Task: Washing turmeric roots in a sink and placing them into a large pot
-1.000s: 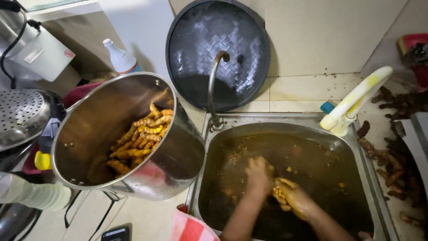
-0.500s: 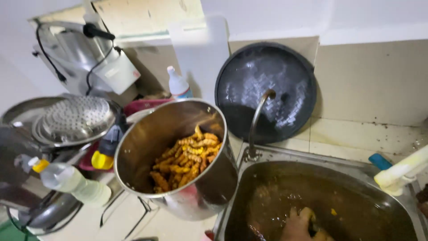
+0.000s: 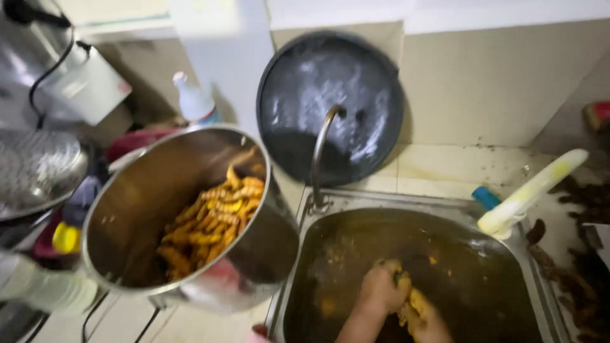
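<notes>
Both forearms reach in from the lower edge, down into the murky brown water of the square steel sink (image 3: 318,209). The left hand (image 3: 383,287) is curled into a loose fist, knuckles up, closed around yellow-orange turmeric roots (image 3: 410,302). The right hand (image 3: 427,321) lies just beside and below it, touching it, fingers wrapped around the same bunch of roots; motion blur hides the fingertips.

The sink walls stand well away from the hands on the left, far and right sides, leaving open water all round. Beyond the left hand a curved metal tap (image 3: 321,152) rises from the sink's far rim, with a round dark pan lid (image 3: 330,105) leaning on the wall behind it. Off to the right of the hands a pale yellow-white brush handle (image 3: 530,190) rests across the sink's corner.

To the left of the hands, past the sink rim, a large tilted stainless-steel pot (image 3: 127,209) holds a heap of washed turmeric pieces (image 3: 210,219).
</notes>
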